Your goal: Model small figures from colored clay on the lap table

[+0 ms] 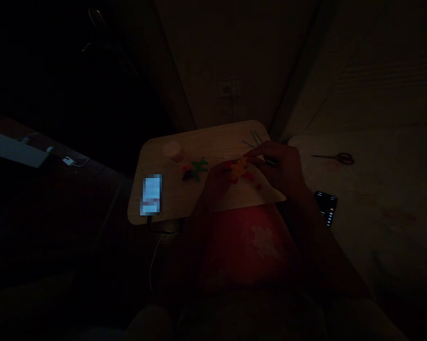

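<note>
In the dim light, a yellow-orange flower-shaped piece [239, 168] with red parts around it is between my hands, over the small wooden table [170, 203]. My left hand [218, 179] is closed on its left side, fingers partly hidden in shadow. From the right, my right hand [282, 163] pinches at its upper edge with thumb and forefinger. Small red bits [258, 187] lie on the table below my right hand. A green branching piece [199, 168] lies left of my left hand, against a small red and dark piece [186, 171].
A lidded pale tub [173, 150] stands at the table's back left. A lit phone [151, 194] lies at the left edge. Several thin sticks [256, 137] lie at the back right. Scissors [337, 157] and a dark phone [326, 207] rest on the pale surface to the right.
</note>
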### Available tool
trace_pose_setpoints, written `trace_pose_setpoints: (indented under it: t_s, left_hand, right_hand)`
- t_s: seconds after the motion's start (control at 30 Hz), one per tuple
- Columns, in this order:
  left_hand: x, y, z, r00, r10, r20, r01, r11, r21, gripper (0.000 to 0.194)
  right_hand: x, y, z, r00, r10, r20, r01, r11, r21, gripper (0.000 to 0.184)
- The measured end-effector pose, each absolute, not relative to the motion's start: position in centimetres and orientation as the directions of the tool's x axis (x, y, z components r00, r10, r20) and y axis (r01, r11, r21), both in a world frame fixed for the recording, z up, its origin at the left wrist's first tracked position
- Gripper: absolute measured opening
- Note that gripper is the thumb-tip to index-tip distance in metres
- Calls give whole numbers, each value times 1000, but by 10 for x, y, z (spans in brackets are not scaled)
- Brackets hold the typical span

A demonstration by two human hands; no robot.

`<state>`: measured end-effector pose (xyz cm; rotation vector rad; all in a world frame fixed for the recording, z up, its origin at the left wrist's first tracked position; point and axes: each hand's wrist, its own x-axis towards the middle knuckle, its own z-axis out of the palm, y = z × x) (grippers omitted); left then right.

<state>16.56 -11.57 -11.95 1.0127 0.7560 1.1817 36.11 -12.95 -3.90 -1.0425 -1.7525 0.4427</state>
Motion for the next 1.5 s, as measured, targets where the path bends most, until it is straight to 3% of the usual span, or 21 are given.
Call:
trace_pose_setpoints:
  t_s: [0.33, 0.67, 0.8, 0.93, 1.0, 1.1, 1.17, 1.27, 1.37, 1.5]
  left_hand:
    - [167, -116, -123, 212, 977, 15, -401, 72, 913, 41]
    - [170, -113, -118, 273, 958, 92, -454, 43, 890, 54]
    - [168, -105, -129, 230, 967, 114, -398, -13, 917, 65]
    - [165, -94, -139, 167, 972, 167, -338, -103, 936, 59]
    - [164, -90, -139, 150, 969, 198, -256, -156, 954, 55]
    - [165, -83, -137, 137, 961, 240, 32, -246, 969, 46]
    - [168, -79, -134, 107, 942, 317, 294, -334, 895, 37]
    - [178, -74, -135, 173, 904, 391, 600, -412, 686, 29]
    - [190, -72, -137, 198, 914, 353, 736, -377, 563, 26]
    - [194, -78, -129, 165, 924, 345, 790, -333, 515, 32]
  right_hand:
    - [363, -128, -42, -143, 821, 553, 448, 552, -703, 16]
    - [374, -122, -53, 181, 842, 507, 374, 418, -828, 18]
    - [381, -119, -65, 228, 872, 433, 361, 338, -869, 16]
    - [383, -118, -77, 215, 886, 411, 366, 317, -875, 15]
    - [384, -117, -82, 210, 891, 403, 382, 304, -873, 15]
    - [385, -117, -89, 204, 901, 382, 423, 271, -865, 17]
    - [385, -117, -93, 197, 907, 373, 450, 254, -856, 19]
    - [384, -116, -99, 168, 918, 360, 481, 242, -842, 20]
    - [382, -115, -106, 137, 933, 332, 505, 222, -834, 20]
    - [383, -116, -114, 114, 948, 297, 504, 203, -839, 22]
